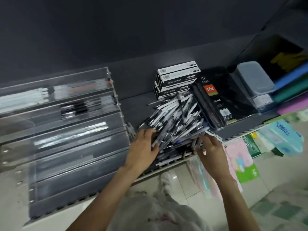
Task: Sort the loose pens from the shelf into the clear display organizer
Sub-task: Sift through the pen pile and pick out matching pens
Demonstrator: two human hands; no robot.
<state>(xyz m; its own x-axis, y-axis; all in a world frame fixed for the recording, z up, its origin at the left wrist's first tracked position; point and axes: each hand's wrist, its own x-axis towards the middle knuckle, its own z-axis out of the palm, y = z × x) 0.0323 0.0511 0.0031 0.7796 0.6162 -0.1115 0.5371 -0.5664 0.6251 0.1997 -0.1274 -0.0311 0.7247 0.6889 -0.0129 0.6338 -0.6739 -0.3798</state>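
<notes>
- While a few rows of the clear acrylic stepped display organizer (63,117) at the left end of the dark grey shelf (138,104) already hold pens, most of the sorting looks undone.
- White-barrelled pens (25,97) lie in an upper row toward the shelf's back edge, dark pens (75,108) in the row below; the rows nearer the front edge appear bare, though blur and glare make that uncertain.
- A large heap of loose black, white and clear pens (176,120) sits mid-shelf, just right of the organizer and spilling toward the front edge.
- The left hand (143,147) grips a small bundle of pens at the heap's near left side, its fingers curled round them.
- The right hand (210,147) rests at the heap's near right side, fingers bent into the pens; whether they pinch any cannot be told.
- Stacked black-and-white pen boxes (176,79) stand behind the heap by the back edge, with a black "18K" diary (218,97) to their right.
- Judged from this, the heap is the bulk of what remains.
</notes>
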